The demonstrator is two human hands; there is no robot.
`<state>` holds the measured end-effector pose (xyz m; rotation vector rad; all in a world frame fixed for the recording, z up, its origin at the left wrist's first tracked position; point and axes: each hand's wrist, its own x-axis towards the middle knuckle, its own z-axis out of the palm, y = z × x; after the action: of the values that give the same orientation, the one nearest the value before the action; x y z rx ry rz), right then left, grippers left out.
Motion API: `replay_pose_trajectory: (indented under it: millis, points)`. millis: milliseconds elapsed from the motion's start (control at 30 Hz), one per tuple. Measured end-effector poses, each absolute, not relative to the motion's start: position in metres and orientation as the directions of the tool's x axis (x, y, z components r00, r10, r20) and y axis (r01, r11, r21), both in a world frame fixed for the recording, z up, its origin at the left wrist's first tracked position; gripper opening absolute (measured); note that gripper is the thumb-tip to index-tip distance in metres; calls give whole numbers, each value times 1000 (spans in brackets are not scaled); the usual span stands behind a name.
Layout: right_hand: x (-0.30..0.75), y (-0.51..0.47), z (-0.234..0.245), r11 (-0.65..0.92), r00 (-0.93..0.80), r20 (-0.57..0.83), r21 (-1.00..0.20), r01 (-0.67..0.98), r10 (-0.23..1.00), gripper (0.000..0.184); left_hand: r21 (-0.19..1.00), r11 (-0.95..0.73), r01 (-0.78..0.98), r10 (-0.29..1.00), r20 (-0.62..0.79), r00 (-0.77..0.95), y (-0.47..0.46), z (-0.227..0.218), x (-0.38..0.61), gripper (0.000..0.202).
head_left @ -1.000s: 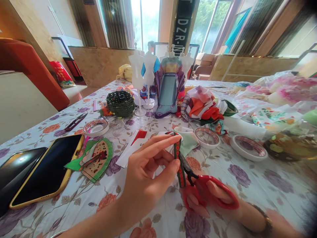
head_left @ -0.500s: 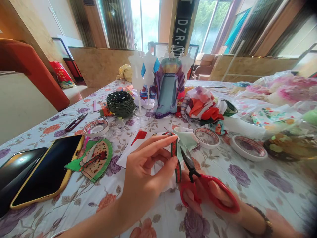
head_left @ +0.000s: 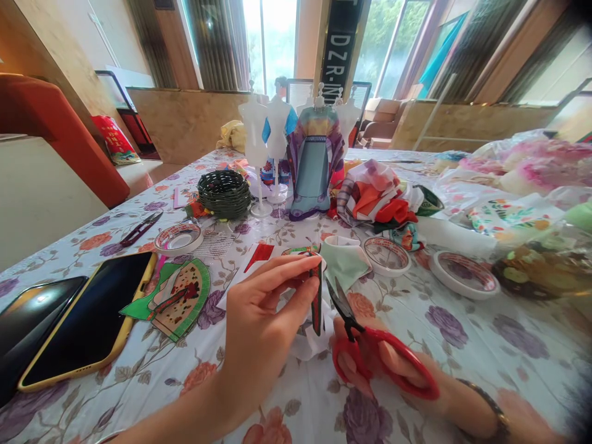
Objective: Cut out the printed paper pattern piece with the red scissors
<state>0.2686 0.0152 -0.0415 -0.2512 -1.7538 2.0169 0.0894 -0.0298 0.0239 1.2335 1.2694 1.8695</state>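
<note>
Between the thumb and fingers of my left hand (head_left: 266, 314) a narrow dark strip of fabric (head_left: 317, 308) with red and green hangs downward. My right hand (head_left: 370, 357) has its fingers through the handles of red-handled scissors (head_left: 393, 354). The blades are parted and point up and left, just right of the strip and apart from it. Under and behind my left hand lie white pieces (head_left: 308, 345), partly hidden. A pale green cloth (head_left: 345, 262) lies behind the blades. To the left rests a green-edged fabric cutout (head_left: 185, 299) with a patterned middle.
Two phones (head_left: 87, 314) lie at the left, near thread snips (head_left: 141, 229). Tape rolls (head_left: 387, 256) sit left and right. Further back stand a dark woven basket (head_left: 224, 194), white mannequins (head_left: 254, 135), a dressed one (head_left: 317, 160) and heaped cloth (head_left: 383, 197). Plastic bags (head_left: 531, 265) cover the right side.
My left hand has shifted slightly left with the strip, which now hangs straighter. The scissors have moved a little left and down, with their blades still parted.
</note>
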Motion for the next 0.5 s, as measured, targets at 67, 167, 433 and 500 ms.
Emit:
replay_pose_trajectory:
  millis: [67, 167, 433, 500]
  points:
    - [269, 15, -41, -87, -889, 134, -978, -191, 438, 51, 917, -395, 49, 822, 377, -427, -31, 25, 89, 30]
    - [269, 16, -41, -79, -892, 123, -982, -174, 435, 52, 916, -399, 51, 813, 379, -442, -32, 26, 89, 29]
    - [276, 17, -52, -134, -904, 37, -986, -103, 426, 45, 900, -436, 14, 810, 399, -429, -30, 24, 88, 33]
    - [276, 17, -55, -145, -903, 33, -984, -105, 428, 42, 899, -438, 9, 810, 399, -429, -30, 24, 88, 33]
